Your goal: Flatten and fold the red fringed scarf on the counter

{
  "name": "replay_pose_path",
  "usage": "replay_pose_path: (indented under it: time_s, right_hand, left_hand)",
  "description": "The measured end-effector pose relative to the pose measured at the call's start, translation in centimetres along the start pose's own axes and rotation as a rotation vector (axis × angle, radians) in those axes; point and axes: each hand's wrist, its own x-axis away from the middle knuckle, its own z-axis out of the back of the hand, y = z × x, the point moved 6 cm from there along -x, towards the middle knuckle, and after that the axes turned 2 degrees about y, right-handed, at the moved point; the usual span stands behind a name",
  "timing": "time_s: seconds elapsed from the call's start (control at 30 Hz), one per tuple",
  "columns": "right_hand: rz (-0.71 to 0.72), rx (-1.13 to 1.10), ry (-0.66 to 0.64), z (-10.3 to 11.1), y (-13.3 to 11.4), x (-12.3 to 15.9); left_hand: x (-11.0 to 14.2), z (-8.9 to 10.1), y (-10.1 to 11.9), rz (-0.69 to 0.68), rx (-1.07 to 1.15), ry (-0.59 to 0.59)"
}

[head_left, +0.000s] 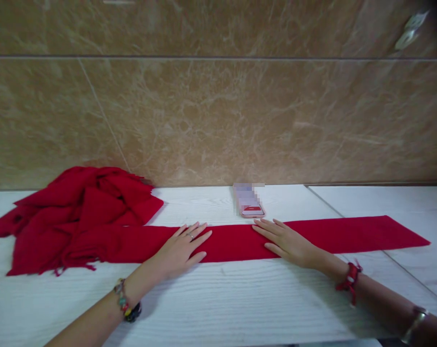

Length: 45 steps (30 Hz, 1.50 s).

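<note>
A red fringed scarf [236, 244] lies on the white table, part of it laid out as a long flat strip running to a slanted tip at the right. Its left part merges into a crumpled red heap [95, 207]; whether the heap is all one piece of cloth I cannot tell. My left hand [184, 248] rests flat on the strip left of its middle, fingers spread. Farther right, my right hand [286, 241] presses on the strip with its fingers stretched out. Neither hand grips the cloth.
A phone [249, 202] with a partly blurred screen lies beyond the strip, near the wall. The white wood-grain table [218, 299] meets a brown marbled tile wall [218, 120] at the back. A seam crosses the tabletop at the right.
</note>
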Motion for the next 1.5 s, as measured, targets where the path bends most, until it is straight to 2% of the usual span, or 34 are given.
replay_pose_path:
  time_s: [0.1, 0.2, 0.37, 0.5, 0.6, 0.83, 1.07, 1.23, 1.37, 1.5]
  right_hand:
    - [0.001, -0.003, -0.003, -0.1, 0.2, 0.0]
    - [0.022, 0.003, 0.019, 0.7, -0.8, -0.9]
    - [0.148, -0.056, 0.069, 1.7, -5.8, -4.5]
    - [0.173, -0.087, -0.048, 0.4, -8.1, -5.9]
    - [0.147, -0.079, -0.095, -0.1, -7.9, -5.4]
    - [0.141, -0.113, -0.129, 0.8, -7.7, -5.1]
    - [0.126, -0.09, -0.059, 0.5, -8.4, -6.3]
    - [0.1, -0.051, -0.069, 0.1, -6.4, -3.9]
    - [0.074, -0.039, -0.084, 0.8, -4.6, -2.0]
    - [0.076, -0.038, -0.067, 1.4, -5.8, -3.5]
  left_hand:
    - [0.9, 0.1, -0.6, 0.016, -0.017, 0.021]
    - [0.7, 0.2, -0.4, 0.034, -0.027, -0.009]
    - [-0.2, 0.1, 0.0, 0.044, -0.019, -0.008]
    - [0.0, -0.5, -0.4, 0.041, -0.016, 0.005]
    - [0.2, -0.8, -0.6, 0.045, -0.011, 0.005]
    - [0.0, -0.6, -0.5, 0.059, -0.026, 0.009]
    - [0.1, -0.4, -0.3, 0.048, -0.035, 0.04]
    - [1.1, -0.6, -1.3, 0.06, -0.036, 0.037]
    - [2.9, -0.2, -2.7, 0.122, -0.037, 0.002]
    - [2.5, 0.7, -2.3, 0.164, -0.035, -0.065]
